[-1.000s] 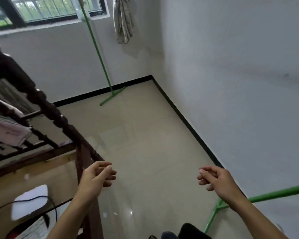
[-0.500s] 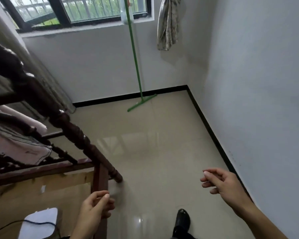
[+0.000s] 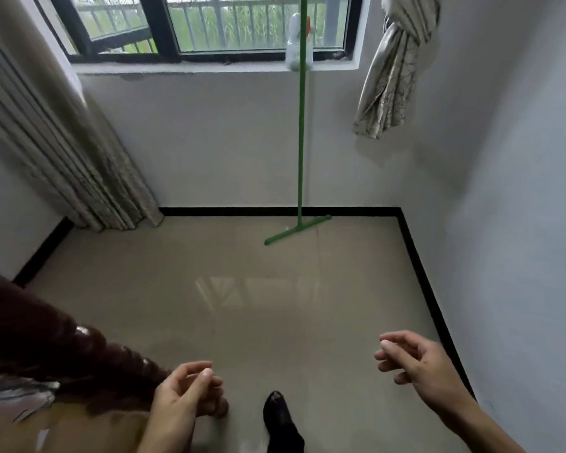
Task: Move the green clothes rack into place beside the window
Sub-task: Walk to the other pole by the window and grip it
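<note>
Both my left hand point(image 3: 190, 392) and right hand point(image 3: 419, 362) hang loosely curled, holding nothing. The green rack point(image 3: 300, 132) stands upright beneath the window point(image 3: 209, 24). Walk closer, grasp the pole mid-height, keep it vertical.

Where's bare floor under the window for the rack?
Bare tile runs from the long curtain to the green rack foot, and right of it to the corner baseboard. Crowded only near-left, by the dark wooden post.
</note>
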`<state>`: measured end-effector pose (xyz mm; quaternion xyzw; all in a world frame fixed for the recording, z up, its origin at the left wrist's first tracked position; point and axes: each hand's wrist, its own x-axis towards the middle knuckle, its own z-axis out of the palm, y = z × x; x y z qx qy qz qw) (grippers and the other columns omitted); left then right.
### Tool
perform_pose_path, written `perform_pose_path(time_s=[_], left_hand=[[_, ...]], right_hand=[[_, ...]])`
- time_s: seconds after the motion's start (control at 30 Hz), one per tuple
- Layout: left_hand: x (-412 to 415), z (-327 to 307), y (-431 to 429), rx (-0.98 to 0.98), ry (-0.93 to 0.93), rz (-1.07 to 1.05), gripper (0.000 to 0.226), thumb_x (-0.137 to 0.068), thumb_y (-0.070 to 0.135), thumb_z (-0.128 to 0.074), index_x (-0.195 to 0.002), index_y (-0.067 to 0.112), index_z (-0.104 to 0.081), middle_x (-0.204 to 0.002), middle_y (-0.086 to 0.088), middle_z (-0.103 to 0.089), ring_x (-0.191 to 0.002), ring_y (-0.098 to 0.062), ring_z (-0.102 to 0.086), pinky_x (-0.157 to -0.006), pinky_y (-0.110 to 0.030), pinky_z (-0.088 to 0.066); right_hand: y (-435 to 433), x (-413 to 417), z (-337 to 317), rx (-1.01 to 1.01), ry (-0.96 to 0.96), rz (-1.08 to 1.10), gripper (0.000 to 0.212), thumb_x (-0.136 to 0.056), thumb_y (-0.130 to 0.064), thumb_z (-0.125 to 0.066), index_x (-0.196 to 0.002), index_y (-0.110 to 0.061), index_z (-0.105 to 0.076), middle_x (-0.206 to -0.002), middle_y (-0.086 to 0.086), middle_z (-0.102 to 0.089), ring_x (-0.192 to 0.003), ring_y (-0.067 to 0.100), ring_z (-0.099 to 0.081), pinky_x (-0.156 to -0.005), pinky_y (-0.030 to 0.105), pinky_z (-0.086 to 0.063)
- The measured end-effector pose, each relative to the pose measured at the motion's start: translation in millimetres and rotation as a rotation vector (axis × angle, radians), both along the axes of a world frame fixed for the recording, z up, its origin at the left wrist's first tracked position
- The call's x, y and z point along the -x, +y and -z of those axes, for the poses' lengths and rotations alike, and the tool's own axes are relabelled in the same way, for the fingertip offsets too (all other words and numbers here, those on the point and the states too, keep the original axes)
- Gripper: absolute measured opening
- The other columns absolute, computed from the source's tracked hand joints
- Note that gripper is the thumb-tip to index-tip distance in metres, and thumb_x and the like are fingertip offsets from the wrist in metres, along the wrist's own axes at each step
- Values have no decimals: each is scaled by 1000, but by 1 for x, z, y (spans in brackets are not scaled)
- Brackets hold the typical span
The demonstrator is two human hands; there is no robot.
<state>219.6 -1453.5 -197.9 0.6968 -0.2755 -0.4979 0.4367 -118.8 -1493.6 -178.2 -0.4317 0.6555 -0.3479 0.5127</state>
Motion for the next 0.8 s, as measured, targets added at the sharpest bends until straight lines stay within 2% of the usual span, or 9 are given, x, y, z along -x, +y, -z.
perform_pose_path(time_s=[0.1,0.23,0.43,0.6,0.7,0.8], left_hand=[[-6,-2,-75,0,18,32,10,-90,-1,-53,-90,2,-62,-71,-17,-69,-60,-30,-64,-56,-31,-47],[-9,-25,-174,59,33,108,11,-90,1,-55,-88,6,-64,-61,-6,-73,-58,-23,-66,-57,-32,-48],[-26,-36,-298,77,27,91,11,-90,2,-55,-89,5,-65,-68,-10,-72,-59,-22,-67,-59,-35,-50],[-39,-20,-406,19,-1,62,10,-90,-1,-54,-90,1,-64,-60,-6,-72,-53,-20,-68,-58,-33,-48],[-42,-22,-476,1,-33,72,10,-90,-1,-54,-92,-1,-64,-59,-6,-73,-56,-23,-67,-51,-30,-50],[-47,-43,-547,32,-24,82,11,-89,-1,-55,-92,-3,-65,-68,-16,-73,-56,-24,-67,-45,-26,-51]], right_hand=[[-66,-17,0,-3,-15,24,8,-87,-9,-61,-92,-8,-67,-78,15,-75,-63,20,-70,-54,31,-46],[-151,-38,-19,25,-31,25,8,-86,-8,-62,-91,-10,-68,-77,14,-75,-63,20,-70,-52,29,-45],[-268,-47,-16,20,-36,48,8,-86,-9,-62,-90,-12,-68,-77,12,-76,-65,22,-70,-54,30,-46],[-389,-45,11,-5,-29,52,7,-86,-8,-63,-90,-10,-68,-74,10,-76,-64,22,-71,-53,30,-45],[-473,-46,13,8,-56,75,8,-86,-6,-62,-91,-7,-68,-75,15,-76,-62,20,-69,-52,29,-44],[-555,-59,0,49,-94,63,8,-87,-6,-61,-92,-7,-67,-77,16,-76,-61,19,-69,-51,29,-44]])
